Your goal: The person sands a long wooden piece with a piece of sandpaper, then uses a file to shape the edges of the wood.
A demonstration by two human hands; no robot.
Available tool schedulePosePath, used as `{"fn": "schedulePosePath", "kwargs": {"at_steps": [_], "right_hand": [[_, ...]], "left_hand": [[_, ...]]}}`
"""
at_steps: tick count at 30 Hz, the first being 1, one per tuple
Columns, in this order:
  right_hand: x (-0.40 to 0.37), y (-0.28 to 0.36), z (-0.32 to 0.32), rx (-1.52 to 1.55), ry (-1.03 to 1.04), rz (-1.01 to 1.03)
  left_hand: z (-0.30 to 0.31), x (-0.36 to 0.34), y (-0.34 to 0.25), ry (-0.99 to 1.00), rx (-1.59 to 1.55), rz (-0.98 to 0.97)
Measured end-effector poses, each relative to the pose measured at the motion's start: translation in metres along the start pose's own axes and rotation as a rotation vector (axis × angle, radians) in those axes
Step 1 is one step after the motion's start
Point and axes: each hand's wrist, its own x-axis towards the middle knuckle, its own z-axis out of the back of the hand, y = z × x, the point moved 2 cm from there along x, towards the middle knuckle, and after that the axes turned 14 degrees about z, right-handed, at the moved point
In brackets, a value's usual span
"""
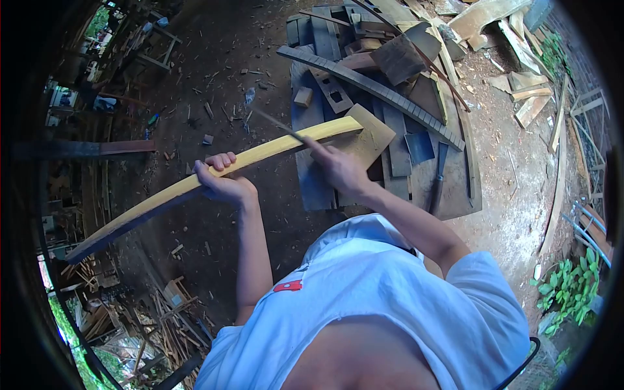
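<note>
A long curved piece of wood (162,195) with a pale yellow upper face slants across the view, its right end over a flat light-brown board (374,140) on the workbench. My left hand (225,179) is wrapped around its middle, thumb on the near side and fingertips over the far side. In my right hand (338,166) is a long thin tool (279,125), narrow like a file or blade, pointing away to the upper left. It crosses over the wood close to the right end. The fist hides the tool's handle.
On the low workbench (468,207) lie a chisel-like tool (440,175), a blue square sheet (420,147), a curved strip with cross marks (370,88) and stacked boards. Scraps litter the dirt floor (221,78). A reddish beam end (127,147) juts in from the left.
</note>
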Motion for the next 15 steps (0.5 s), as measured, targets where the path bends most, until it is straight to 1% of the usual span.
{"fn": "schedulePosePath", "kwargs": {"at_steps": [1,2,4,5,6,7,8,9,10,11,13,15], "right_hand": [[0.007,0.02,0.001,0.04,-0.018,0.087],[0.006,0.02,0.001,0.044,-0.021,0.082],[0.007,0.018,0.004,0.074,-0.055,0.167],[-0.002,-0.006,-0.003,0.055,-0.093,0.126],[-0.015,-0.036,-0.011,0.033,-0.08,-0.028],[-0.031,-0.07,-0.018,0.025,-0.08,-0.128],[-0.048,-0.101,-0.023,0.002,-0.036,-0.243],[-0.064,-0.125,-0.028,-0.134,-0.05,-0.238],[-0.067,-0.13,-0.024,-0.19,0.011,-0.278],[-0.062,-0.131,-0.026,-0.193,0.009,-0.277],[-0.043,-0.101,-0.024,-0.158,0.04,-0.303],[-0.015,-0.042,-0.015,-0.1,-0.027,-0.173]], "left_hand": [[-0.005,-0.003,0.0,0.004,0.003,0.007],[-0.011,-0.006,-0.001,0.029,0.01,0.005],[-0.011,-0.007,-0.002,0.048,0.019,0.002],[-0.009,-0.006,0.0,0.053,0.016,0.002],[-0.007,-0.005,0.0,0.054,0.014,-0.001],[-0.004,-0.005,0.0,0.044,0.012,-0.009],[-0.002,-0.004,0.0,0.051,0.007,-0.002],[0.0,-0.005,-0.001,0.062,0.005,0.008],[-0.001,-0.004,-0.001,0.063,0.003,0.006],[-0.004,-0.005,-0.001,0.061,0.005,-0.006],[-0.007,-0.009,-0.002,0.064,0.011,0.0],[-0.013,-0.009,-0.001,0.076,0.006,-0.003]]}}
